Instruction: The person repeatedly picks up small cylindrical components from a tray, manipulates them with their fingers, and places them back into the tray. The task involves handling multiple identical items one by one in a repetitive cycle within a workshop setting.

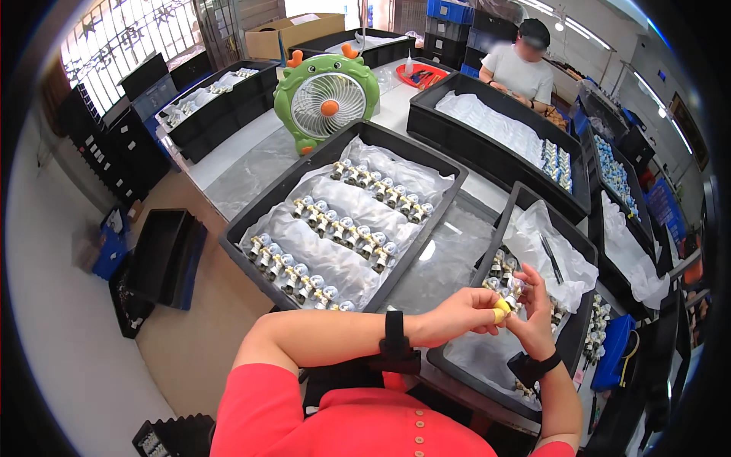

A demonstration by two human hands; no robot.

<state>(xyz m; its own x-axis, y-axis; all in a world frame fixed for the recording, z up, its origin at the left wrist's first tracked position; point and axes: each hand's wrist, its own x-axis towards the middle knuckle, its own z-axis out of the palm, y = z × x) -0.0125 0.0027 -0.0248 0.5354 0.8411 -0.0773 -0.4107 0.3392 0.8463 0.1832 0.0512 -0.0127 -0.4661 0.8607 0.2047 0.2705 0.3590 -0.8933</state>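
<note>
My right hand (537, 324) grips a small figurine (515, 292) with a clear rounded head and white and gold parts. Its thumb is below and its fingers curl up around the far side. From the left, my left hand (464, 311) reaches across with its fingers pinched at the figurine's lower end. Yellow covers (500, 310) sit on its fingertips. Both hands are over a black tray (487, 263) lined with white plastic film, where more such figurines lie partly hidden beneath my hands. A black pen-like tool (550, 257) rests on the film.
A larger black tray (251, 209) at the left holds three rows of figurines on white film. Behind it stands a green cartoon-shaped fan (329, 103). Across the table, a person (521, 67) in a white shirt works behind another black tray (426, 126). A red dish (421, 75) holds tools.
</note>
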